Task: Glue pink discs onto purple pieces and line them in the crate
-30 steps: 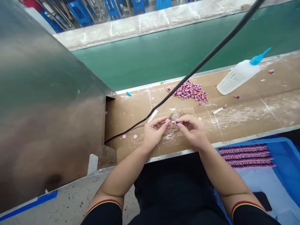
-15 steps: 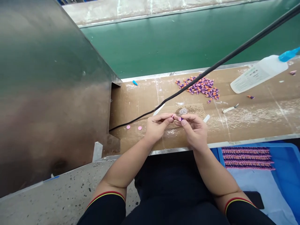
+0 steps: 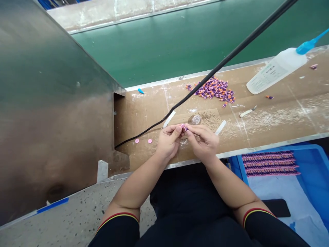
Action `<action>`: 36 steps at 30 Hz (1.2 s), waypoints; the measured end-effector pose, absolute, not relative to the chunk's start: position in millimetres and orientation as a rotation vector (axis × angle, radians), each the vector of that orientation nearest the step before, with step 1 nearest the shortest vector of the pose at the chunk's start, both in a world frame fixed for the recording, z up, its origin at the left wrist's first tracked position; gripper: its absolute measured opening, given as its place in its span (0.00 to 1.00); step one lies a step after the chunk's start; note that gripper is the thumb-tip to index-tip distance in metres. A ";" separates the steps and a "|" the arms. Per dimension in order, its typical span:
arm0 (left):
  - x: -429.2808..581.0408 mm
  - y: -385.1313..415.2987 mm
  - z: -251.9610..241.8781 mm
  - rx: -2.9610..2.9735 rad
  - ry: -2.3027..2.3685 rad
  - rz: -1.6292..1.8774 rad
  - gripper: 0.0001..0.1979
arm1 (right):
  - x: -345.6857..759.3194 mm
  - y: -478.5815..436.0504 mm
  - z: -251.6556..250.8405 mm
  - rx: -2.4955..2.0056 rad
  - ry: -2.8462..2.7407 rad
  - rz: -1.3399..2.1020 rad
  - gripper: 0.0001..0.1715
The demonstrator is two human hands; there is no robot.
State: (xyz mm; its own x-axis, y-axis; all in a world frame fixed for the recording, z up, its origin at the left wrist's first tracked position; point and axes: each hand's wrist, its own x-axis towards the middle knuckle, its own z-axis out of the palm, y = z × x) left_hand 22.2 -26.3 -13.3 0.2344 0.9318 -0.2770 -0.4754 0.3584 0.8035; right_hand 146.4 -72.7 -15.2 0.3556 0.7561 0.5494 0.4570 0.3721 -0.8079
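the left hand (image 3: pixel 168 142) and right hand (image 3: pixel 202 140) sit low over the tabletop (image 3: pixel 282 116), the fingers (image 3: pixel 177 129) of both pinched closed on a small pink piece (image 3: pixel 183 127) (a bit of purple shows at its edge). the piece is just beside a clear cup (image 3: pixel 196 119); what is in the cup is too small to tell. at lower right, past the tabletop's front edge, a blue crate (image 3: pixel 308 161) holds rows of pink-and-purple strips (image 3: pixel 269 164). a squeeze bottle (image 3: pixel 275 70) lies on its side near a purple-and-orange pile (image 3: pixel 212 89). two pink discs (image 3: pixel 149 141) lie left of the hands. a black cable (image 3: pixel 169 112) crosses the tabletop, a steel panel (image 3: pixel 56 103) walls the left, and a green belt (image 3: pixel 164 58) runs along the far edge.
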 end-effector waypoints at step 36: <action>20.7 -37.3 -23.4 1.251 0.945 1.290 0.15 | 141.5 -71.6 -22.9 -1.209 -1.300 0.082 0.11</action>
State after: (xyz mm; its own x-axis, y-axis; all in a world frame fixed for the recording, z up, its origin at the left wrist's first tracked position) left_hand 20.7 -37.3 -23.4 0.1048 0.9834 0.1481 -0.1555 -0.1309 0.9791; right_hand 141.5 -71.6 -22.9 0.3525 0.6448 0.6782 0.5549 0.4395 -0.7063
